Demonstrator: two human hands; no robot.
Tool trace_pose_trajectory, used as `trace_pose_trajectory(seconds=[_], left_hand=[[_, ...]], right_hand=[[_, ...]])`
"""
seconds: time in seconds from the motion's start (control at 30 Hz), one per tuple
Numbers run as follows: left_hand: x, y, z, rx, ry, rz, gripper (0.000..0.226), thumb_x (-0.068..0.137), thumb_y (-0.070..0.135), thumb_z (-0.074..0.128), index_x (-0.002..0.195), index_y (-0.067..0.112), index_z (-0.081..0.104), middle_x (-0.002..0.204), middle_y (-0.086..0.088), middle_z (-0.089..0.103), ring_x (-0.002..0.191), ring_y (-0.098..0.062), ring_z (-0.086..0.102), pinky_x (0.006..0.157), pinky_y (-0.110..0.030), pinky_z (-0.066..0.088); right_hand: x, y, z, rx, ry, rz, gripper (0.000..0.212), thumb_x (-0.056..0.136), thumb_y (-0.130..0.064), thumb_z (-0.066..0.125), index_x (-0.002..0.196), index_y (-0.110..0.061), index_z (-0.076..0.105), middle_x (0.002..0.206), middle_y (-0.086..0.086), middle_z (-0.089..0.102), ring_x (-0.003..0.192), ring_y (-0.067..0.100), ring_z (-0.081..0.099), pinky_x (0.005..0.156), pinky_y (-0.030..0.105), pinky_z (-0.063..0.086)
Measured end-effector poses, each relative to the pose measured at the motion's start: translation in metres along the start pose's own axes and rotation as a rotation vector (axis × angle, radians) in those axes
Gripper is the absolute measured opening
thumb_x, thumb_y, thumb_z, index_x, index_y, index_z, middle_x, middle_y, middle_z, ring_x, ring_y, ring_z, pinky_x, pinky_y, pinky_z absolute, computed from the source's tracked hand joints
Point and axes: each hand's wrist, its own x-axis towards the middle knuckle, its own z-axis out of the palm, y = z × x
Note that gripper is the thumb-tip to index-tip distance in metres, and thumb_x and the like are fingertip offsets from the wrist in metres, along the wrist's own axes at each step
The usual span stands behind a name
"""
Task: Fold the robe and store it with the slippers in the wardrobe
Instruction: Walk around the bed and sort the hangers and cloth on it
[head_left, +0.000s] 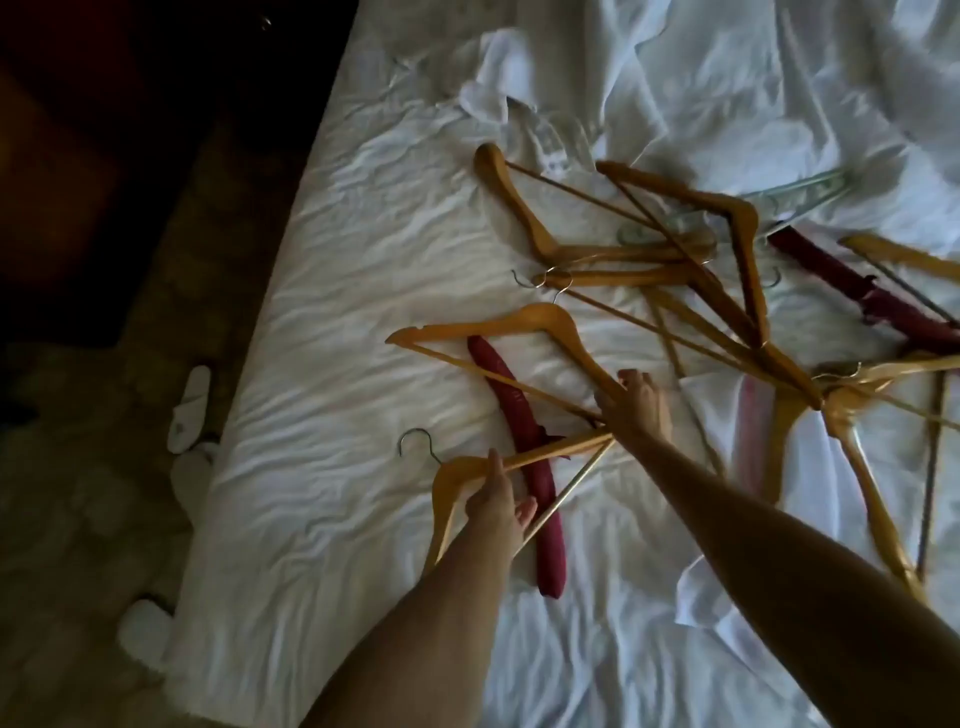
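Note:
My left hand (498, 501) grips the arm of a wooden hanger (457, 478) with a metal hook, low on the white bed (322, 395). My right hand (636, 405) holds the lower arm of a second wooden hanger (524, 322) further up. A padded dark red hanger (519, 447) lies beneath both. White slippers (189, 410) lie on the dark floor left of the bed, another (143, 631) nearer me. A crumpled white garment (498, 78), perhaps the robe, lies at the far side of the bed.
Several more wooden hangers (675, 249) lie tangled to the right, with a clear plastic hanger (795, 195) and another dark red padded one (852, 291). A white cloth (727, 415) lies under them. The floor at left is dark.

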Motion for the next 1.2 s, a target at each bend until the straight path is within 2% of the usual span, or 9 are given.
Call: trace_pose_trajectory(seconds=[0.13,0.2,0.27,0.33,0.43,0.5,0.7,0.9,1.2], left_hand=[[0.024,0.016,0.017,-0.094,-0.067,0.102,0.055,0.104,0.039,0.048,0.145,0.002,0.043,0.145,-0.014,0.053,0.130,-0.026,0.056,0.100,-0.031,0.050],[0.030,0.020,0.017,-0.051,-0.045,0.159,0.044,0.106,0.020,0.045,0.145,0.000,0.043,0.129,-0.012,0.061,0.116,-0.024,0.064,0.097,-0.029,0.051],[0.029,0.022,0.008,-0.002,0.072,0.224,0.037,0.101,0.019,0.056,0.132,-0.002,0.055,0.095,-0.007,0.062,0.081,-0.019,0.065,0.067,-0.022,0.059],[0.019,0.026,-0.004,0.084,0.168,0.263,0.033,0.097,0.028,0.064,0.113,0.000,0.063,0.090,-0.012,0.070,0.069,-0.018,0.064,0.050,-0.022,0.053],[-0.005,0.029,-0.028,0.485,0.319,0.425,0.047,0.095,0.042,0.061,0.117,0.001,0.068,0.119,-0.017,0.070,0.107,-0.032,0.067,0.090,-0.038,0.054],[-0.037,0.031,-0.045,0.614,0.320,0.561,0.045,0.097,0.041,0.061,0.113,0.000,0.071,0.118,-0.020,0.070,0.115,-0.037,0.062,0.098,-0.040,0.048],[-0.148,0.038,-0.097,0.602,0.174,0.811,0.041,0.087,0.049,0.071,0.069,0.013,0.074,0.064,0.000,0.072,0.072,-0.019,0.072,0.070,-0.033,0.056],[-0.272,0.011,-0.156,0.377,0.003,0.929,0.034,0.087,0.034,0.076,0.070,0.005,0.073,0.063,-0.004,0.071,0.053,-0.008,0.063,0.054,-0.022,0.045],[-0.378,-0.070,-0.303,0.171,0.252,1.045,0.033,0.087,0.034,0.076,0.062,0.014,0.070,0.050,0.009,0.062,0.049,0.000,0.056,0.056,-0.013,0.041]], right_hand=[[0.024,-0.013,0.017,-0.081,-0.019,0.012,0.047,0.086,-0.036,0.066,0.126,-0.014,0.058,0.128,0.013,0.053,0.122,0.034,0.050,0.095,0.045,0.046],[0.025,-0.015,0.019,-0.092,-0.016,0.019,0.037,0.087,-0.032,0.066,0.120,-0.014,0.063,0.123,0.014,0.055,0.116,0.036,0.055,0.092,0.043,0.048],[0.019,-0.017,0.009,-0.124,-0.013,0.009,0.027,0.088,-0.033,0.065,0.109,-0.016,0.070,0.115,0.013,0.060,0.103,0.036,0.063,0.082,0.039,0.050],[0.004,-0.020,-0.005,-0.093,-0.024,0.010,0.024,0.087,-0.034,0.063,0.098,-0.015,0.074,0.100,0.012,0.068,0.091,0.034,0.067,0.069,0.033,0.048],[-0.035,-0.030,-0.033,0.053,-0.111,-0.009,0.024,0.085,-0.034,0.066,0.083,-0.011,0.074,0.071,0.009,0.069,0.072,0.028,0.068,0.058,0.030,0.045],[-0.068,-0.040,-0.057,0.179,-0.211,-0.052,0.026,0.086,-0.035,0.072,0.083,-0.009,0.074,0.061,0.005,0.062,0.055,0.018,0.059,0.050,0.027,0.042],[-0.179,-0.063,-0.125,0.444,-0.367,-0.114,0.061,0.075,-0.076,0.063,0.085,-0.016,0.072,0.063,-0.005,0.064,0.058,0.011,0.058,0.059,0.034,0.045],[-0.276,-0.117,-0.186,0.481,-0.536,-0.352,0.037,0.098,-0.039,0.057,0.073,-0.013,0.065,0.056,-0.010,0.053,0.052,0.005,0.051,0.055,0.025,0.042],[-0.417,-0.199,-0.193,0.422,-0.871,-0.782,0.037,0.098,-0.037,0.060,0.084,-0.003,0.065,0.056,0.002,0.049,0.051,0.006,0.046,0.051,0.016,0.039]])
